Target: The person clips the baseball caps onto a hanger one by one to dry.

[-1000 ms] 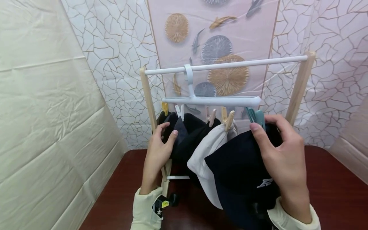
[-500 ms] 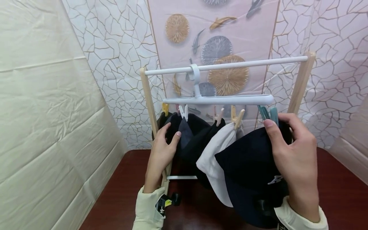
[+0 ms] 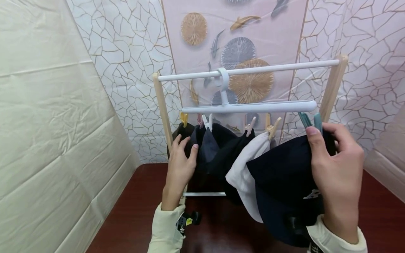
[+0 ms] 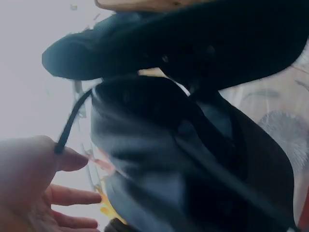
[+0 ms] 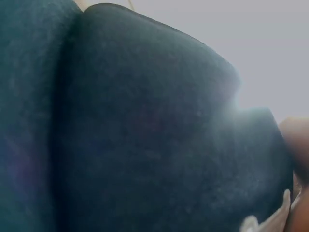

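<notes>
My right hand pinches the edge of a navy baseball cap, thumb just under a teal clothespin. The cap fills most of the right wrist view. It hangs at the near end of a white hanger. Behind it, a white cap hangs from a beige clothespin, and several dark caps hang farther back. My left hand is beside the dark caps, fingers extended and thumb apart. In the left wrist view its fingertips are near a yellow clothespin.
The hanger hooks over the white top rail of a rack with wooden side posts. A lower white rail runs near the dark red table. A patterned cloth wall stands behind.
The hanger has slid right along the rail, its caps and clothespins with it. My right hand has moved right with the navy cap; my left hand has shifted slightly right.
</notes>
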A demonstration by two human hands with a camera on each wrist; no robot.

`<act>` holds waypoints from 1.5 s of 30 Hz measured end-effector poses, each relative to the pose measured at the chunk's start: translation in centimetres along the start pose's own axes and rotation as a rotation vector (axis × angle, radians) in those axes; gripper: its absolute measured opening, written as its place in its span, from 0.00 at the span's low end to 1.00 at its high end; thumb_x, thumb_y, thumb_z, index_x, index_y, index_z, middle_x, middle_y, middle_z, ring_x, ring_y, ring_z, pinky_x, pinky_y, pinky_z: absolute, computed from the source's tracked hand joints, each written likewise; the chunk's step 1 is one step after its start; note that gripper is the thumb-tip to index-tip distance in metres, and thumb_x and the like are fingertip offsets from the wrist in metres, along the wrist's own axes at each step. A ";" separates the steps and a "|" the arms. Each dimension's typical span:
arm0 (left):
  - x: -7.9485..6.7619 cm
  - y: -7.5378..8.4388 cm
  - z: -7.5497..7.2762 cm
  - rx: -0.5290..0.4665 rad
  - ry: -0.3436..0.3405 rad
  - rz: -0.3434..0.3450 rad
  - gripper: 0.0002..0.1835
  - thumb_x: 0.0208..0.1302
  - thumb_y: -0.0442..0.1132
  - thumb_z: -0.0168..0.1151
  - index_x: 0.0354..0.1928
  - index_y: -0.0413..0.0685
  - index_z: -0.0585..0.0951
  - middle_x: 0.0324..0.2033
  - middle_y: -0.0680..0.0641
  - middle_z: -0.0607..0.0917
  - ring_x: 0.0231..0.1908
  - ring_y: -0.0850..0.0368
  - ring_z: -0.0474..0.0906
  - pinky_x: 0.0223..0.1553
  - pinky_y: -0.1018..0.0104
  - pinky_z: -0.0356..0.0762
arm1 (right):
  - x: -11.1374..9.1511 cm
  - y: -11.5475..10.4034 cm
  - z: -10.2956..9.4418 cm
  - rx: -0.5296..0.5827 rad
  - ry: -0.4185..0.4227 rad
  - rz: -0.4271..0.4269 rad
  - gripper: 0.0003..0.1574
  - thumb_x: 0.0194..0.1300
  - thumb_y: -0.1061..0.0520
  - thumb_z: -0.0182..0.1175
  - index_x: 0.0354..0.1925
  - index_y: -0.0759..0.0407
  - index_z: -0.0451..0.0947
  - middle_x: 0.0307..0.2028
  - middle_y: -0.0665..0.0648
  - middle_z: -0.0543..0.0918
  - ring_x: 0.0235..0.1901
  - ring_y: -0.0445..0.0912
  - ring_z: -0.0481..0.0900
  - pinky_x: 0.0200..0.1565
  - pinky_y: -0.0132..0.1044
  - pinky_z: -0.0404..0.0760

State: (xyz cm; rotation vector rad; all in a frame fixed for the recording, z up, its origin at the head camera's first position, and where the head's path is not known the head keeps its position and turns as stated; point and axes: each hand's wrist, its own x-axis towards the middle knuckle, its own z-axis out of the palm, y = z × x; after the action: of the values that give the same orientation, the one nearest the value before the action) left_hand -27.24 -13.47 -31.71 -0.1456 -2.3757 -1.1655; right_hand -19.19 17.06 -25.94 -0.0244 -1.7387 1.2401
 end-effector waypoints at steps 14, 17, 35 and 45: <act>0.2 -1.7 3.4 0.219 0.065 0.115 0.28 0.80 0.39 0.57 0.74 0.31 0.70 0.82 0.30 0.41 0.82 0.33 0.36 0.78 0.36 0.49 | 1.0 0.6 -1.2 -0.032 0.005 0.057 0.09 0.76 0.53 0.65 0.49 0.54 0.86 0.44 0.36 0.71 0.52 0.33 0.70 0.65 0.30 0.73; 0.1 -1.7 3.8 0.224 0.098 0.095 0.28 0.78 0.37 0.58 0.74 0.32 0.70 0.82 0.30 0.43 0.82 0.32 0.42 0.77 0.36 0.52 | 1.2 0.8 -1.3 -0.037 0.021 0.057 0.16 0.76 0.52 0.65 0.53 0.61 0.87 0.47 0.35 0.69 0.54 0.32 0.69 0.63 0.30 0.74; 0.8 -3.0 2.8 -0.135 -0.070 0.013 0.31 0.77 0.36 0.58 0.78 0.38 0.67 0.84 0.42 0.46 0.76 0.41 0.65 0.56 0.50 0.83 | 1.5 2.0 -0.8 -0.107 -0.041 0.083 0.23 0.81 0.46 0.57 0.60 0.60 0.84 0.41 0.30 0.74 0.47 0.30 0.74 0.50 0.25 0.71; 1.1 -3.7 2.5 -0.240 -0.063 0.016 0.27 0.75 0.35 0.59 0.74 0.47 0.75 0.83 0.41 0.51 0.78 0.37 0.60 0.66 0.39 0.73 | 1.7 2.4 -0.1 -0.129 -0.064 0.177 0.22 0.80 0.48 0.57 0.64 0.55 0.82 0.46 0.35 0.77 0.52 0.34 0.76 0.53 0.28 0.73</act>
State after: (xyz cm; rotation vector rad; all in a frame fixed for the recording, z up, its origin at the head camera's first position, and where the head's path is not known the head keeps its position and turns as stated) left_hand -30.24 -14.05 -35.19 -0.2845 -2.2756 -1.4550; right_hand -21.17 19.10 -26.51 -0.2209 -1.9034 1.2646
